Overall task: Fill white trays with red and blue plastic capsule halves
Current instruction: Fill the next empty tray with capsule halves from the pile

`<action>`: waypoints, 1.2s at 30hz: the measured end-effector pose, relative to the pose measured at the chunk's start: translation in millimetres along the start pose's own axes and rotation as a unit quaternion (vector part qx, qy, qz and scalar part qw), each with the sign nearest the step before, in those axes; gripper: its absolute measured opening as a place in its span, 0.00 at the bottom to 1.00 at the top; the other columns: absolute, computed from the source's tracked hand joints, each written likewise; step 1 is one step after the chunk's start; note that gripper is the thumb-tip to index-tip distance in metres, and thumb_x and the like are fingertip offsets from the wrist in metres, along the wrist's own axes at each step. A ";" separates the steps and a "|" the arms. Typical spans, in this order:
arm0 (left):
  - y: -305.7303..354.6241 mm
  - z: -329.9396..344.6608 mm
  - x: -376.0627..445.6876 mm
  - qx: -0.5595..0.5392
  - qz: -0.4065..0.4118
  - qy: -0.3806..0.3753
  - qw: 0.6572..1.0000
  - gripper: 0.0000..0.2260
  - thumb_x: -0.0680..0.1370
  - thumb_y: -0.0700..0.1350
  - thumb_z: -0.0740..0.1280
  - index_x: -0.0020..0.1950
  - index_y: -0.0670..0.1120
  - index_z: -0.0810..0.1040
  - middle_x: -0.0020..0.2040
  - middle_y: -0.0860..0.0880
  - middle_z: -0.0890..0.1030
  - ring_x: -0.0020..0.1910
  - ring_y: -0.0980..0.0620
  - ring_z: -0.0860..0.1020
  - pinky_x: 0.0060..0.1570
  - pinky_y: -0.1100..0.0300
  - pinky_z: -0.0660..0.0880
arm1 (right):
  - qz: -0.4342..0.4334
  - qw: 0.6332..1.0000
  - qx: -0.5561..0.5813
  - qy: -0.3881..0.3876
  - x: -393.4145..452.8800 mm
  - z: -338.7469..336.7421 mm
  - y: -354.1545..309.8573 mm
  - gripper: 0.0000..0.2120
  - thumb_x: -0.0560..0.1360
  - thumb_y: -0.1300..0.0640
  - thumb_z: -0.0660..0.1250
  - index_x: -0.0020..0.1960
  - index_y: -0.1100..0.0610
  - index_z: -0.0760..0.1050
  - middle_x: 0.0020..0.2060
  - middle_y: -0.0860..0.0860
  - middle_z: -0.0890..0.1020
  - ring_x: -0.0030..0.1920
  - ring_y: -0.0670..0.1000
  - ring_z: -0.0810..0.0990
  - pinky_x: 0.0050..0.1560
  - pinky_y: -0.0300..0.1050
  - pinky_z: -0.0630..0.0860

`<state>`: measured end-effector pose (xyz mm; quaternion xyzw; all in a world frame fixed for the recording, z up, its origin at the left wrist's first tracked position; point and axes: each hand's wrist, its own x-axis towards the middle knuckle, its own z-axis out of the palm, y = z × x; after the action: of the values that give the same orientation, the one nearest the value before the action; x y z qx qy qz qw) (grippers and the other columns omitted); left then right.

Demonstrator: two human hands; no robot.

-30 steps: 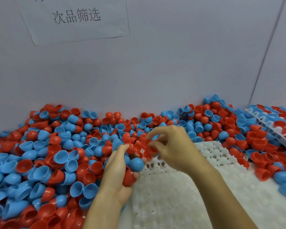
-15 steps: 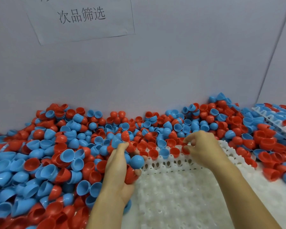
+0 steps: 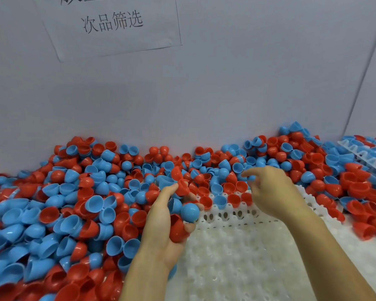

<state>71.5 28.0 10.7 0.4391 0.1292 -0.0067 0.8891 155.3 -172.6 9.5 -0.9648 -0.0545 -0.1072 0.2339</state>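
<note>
Hundreds of loose red and blue capsule halves [image 3: 78, 205] lie heaped against the grey wall [image 3: 226, 88], to the left of and behind the white tray [image 3: 248, 253]. The left hand [image 3: 163, 222] sits at the tray's left edge with its fingers curled round a clutch of halves: a blue half [image 3: 189, 212] bulges out toward the tray, and red ones show above and below it. The right hand [image 3: 271, 192] hovers over the tray's far row with its fingers loosely bent; whether it holds anything cannot be told. That far row [image 3: 224, 199] already carries several red and blue halves, open side up. A second tray [image 3: 365, 157], filled, lies far right of the white tray. A paper sign [image 3: 113, 25] hangs on the wall.
</note>
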 end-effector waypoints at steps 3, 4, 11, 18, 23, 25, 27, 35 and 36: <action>-0.4 1.3 -2.7 0.015 0.003 -0.024 1.000 0.09 0.71 0.50 0.70 0.39 0.46 0.83 0.39 0.44 0.81 0.33 0.49 0.80 0.17 0.65 0.66 | -0.089 0.984 0.152 -0.008 -5.1 -21.0 -28.1 0.08 0.78 0.55 0.68 0.53 0.42 0.81 0.44 0.44 0.83 0.43 0.42 0.81 0.37 0.30 0.76; -0.4 1.8 -3.8 0.022 0.002 -0.036 0.999 0.09 0.71 0.51 0.70 0.39 0.46 0.84 0.39 0.44 0.81 0.33 0.49 0.79 0.17 0.65 0.66 | -0.118 0.973 0.196 -0.039 -8.9 -25.9 -40.6 0.08 0.77 0.54 0.71 0.51 0.40 0.81 0.40 0.43 0.83 0.43 0.41 0.81 0.38 0.28 0.76; -0.4 0.0 -3.7 0.037 -0.005 -0.110 0.993 0.14 0.73 0.54 0.69 0.47 0.46 0.86 0.37 0.45 0.78 0.33 0.50 0.79 0.17 0.64 0.66 | -0.175 0.955 0.229 -0.075 -21.5 -17.6 -75.2 0.07 0.73 0.54 0.76 0.48 0.44 0.81 0.40 0.44 0.83 0.42 0.43 0.82 0.44 0.36 0.80; -6.1 -2.1 -0.1 0.088 -0.001 -0.098 0.991 0.17 0.75 0.55 0.70 0.54 0.42 0.82 0.43 0.43 0.83 0.32 0.49 0.81 0.19 0.63 0.69 | -0.129 0.960 0.244 -0.056 -17.3 -7.3 -71.8 0.05 0.73 0.59 0.76 0.49 0.54 0.84 0.40 0.44 0.84 0.42 0.42 0.83 0.47 0.39 0.82; -8.0 -1.7 1.9 0.102 0.001 -0.078 0.992 0.19 0.76 0.59 0.68 0.56 0.47 0.85 0.50 0.39 0.85 0.34 0.49 0.83 0.20 0.63 0.69 | -0.076 0.940 0.329 -0.039 -13.0 -4.3 -59.3 0.05 0.74 0.61 0.75 0.50 0.54 0.85 0.42 0.46 0.86 0.46 0.44 0.84 0.49 0.38 0.81; -7.3 -2.7 2.1 0.114 0.008 -0.068 0.991 0.17 0.74 0.59 0.67 0.51 0.49 0.87 0.49 0.41 0.86 0.35 0.50 0.84 0.20 0.63 0.69 | -0.055 0.940 0.336 -0.014 -9.9 -9.2 -49.6 0.06 0.75 0.61 0.74 0.48 0.51 0.84 0.41 0.44 0.86 0.44 0.40 0.83 0.45 0.34 0.80; -6.6 -3.2 2.2 0.117 0.014 -0.056 0.992 0.15 0.72 0.59 0.67 0.47 0.51 0.87 0.48 0.43 0.87 0.35 0.49 0.84 0.20 0.64 0.69 | -0.039 0.955 0.294 0.025 -2.3 -19.3 -35.4 0.07 0.75 0.60 0.73 0.49 0.49 0.83 0.41 0.41 0.84 0.43 0.38 0.82 0.40 0.28 0.77; -8.0 -2.4 3.8 0.105 0.028 -0.040 0.993 0.17 0.79 0.55 0.67 0.63 0.47 0.76 0.52 0.45 0.86 0.35 0.49 0.83 0.19 0.64 0.69 | 0.057 0.997 -0.029 -0.032 20.9 -22.2 26.1 0.11 0.76 0.66 0.70 0.55 0.57 0.83 0.54 0.56 0.84 0.46 0.52 0.82 0.50 0.45 0.82; -8.4 -2.3 4.0 0.107 0.027 -0.038 0.993 0.19 0.77 0.55 0.68 0.63 0.47 0.77 0.52 0.45 0.86 0.35 0.50 0.83 0.19 0.64 0.69 | 0.058 0.995 -0.056 -0.053 18.8 -12.8 26.1 0.12 0.75 0.67 0.70 0.55 0.55 0.84 0.55 0.56 0.83 0.48 0.53 0.82 0.52 0.47 0.82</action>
<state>73.8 25.1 1.9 0.5347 0.0820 -0.0133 0.8409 175.2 -200.6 13.4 -0.9822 -0.0043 -0.0454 0.1823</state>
